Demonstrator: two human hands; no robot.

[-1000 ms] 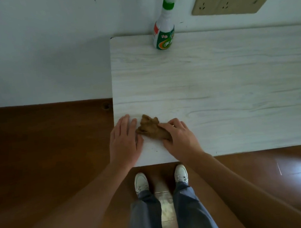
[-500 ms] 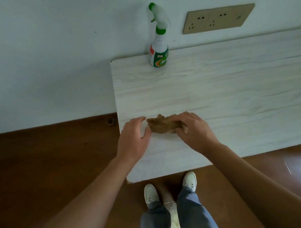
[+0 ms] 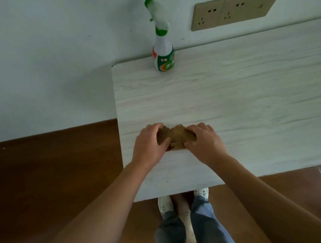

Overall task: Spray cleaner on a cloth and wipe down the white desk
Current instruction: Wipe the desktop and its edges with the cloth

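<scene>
Likely a room in a home: a white wood-grain desk (image 3: 232, 104) against a plain pale wall (image 3: 42, 64), a socket plate (image 3: 235, 9) at one o'clock, a household spray bottle (image 3: 163, 56) at twelve, dark wooden floor (image 3: 43, 171) at eight.

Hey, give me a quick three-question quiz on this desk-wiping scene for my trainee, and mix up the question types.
1. True or false: the spray bottle stands upright at the far edge of the white desk.
2. What do the left hand and right hand both grip? A) brown cloth B) paper towel C) brush
3. Fill in: the cloth lies nearer the desk's ____ end (left or right).

Key: 1 true; 2 A; 3 left.
</scene>
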